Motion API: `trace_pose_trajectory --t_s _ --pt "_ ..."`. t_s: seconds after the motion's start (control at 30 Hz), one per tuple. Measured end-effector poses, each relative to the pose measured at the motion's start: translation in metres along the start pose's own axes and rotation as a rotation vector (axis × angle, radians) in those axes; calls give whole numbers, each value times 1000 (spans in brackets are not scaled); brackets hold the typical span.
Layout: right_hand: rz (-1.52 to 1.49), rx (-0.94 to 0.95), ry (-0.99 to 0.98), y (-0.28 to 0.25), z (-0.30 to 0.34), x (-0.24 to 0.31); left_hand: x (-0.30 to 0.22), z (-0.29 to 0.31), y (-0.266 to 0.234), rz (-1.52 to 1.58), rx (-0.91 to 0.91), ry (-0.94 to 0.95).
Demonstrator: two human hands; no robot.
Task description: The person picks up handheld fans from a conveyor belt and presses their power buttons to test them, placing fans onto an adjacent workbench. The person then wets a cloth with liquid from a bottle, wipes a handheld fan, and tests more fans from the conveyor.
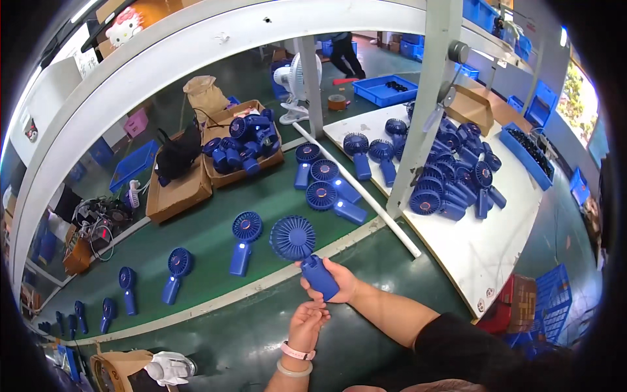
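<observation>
Right now, the right hand is wrapped around the handle of a blue handheld fan, by the green conveyor belt. The left hand sits just below, fingers bunched; from here I can't tell whether they grip anything. Similar fans lie along the belt.

Black sleeve; pink wristband; pale bangle

Over there, a white desk fan stands just beside a pale post. A roll of tape lies near a blue tray.
</observation>
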State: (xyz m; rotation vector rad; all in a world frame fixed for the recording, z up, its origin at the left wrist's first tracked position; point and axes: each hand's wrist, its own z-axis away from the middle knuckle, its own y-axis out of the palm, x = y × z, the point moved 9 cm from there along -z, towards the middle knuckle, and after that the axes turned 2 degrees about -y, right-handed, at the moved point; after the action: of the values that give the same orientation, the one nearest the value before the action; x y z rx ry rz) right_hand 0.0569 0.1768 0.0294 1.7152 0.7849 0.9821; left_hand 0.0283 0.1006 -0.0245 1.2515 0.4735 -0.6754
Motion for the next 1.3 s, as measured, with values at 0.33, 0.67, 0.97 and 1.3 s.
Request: trace_pose_trajectory --t_s 0.33,0.67,0.97,1.3 --pt "42 -12 7 3 -3 2 -91 40 36 -1687 -499 602" --pt "119 -118 20 -12 -11 -8 -54 13 8 -1204 -435 501" --pt "414 -438 -14 -35 -1 -5 -40 3 -16 -320 -34 191" --pt "845 -455 -72 -32 -1 6 -38 5 0 -720 -55 223"
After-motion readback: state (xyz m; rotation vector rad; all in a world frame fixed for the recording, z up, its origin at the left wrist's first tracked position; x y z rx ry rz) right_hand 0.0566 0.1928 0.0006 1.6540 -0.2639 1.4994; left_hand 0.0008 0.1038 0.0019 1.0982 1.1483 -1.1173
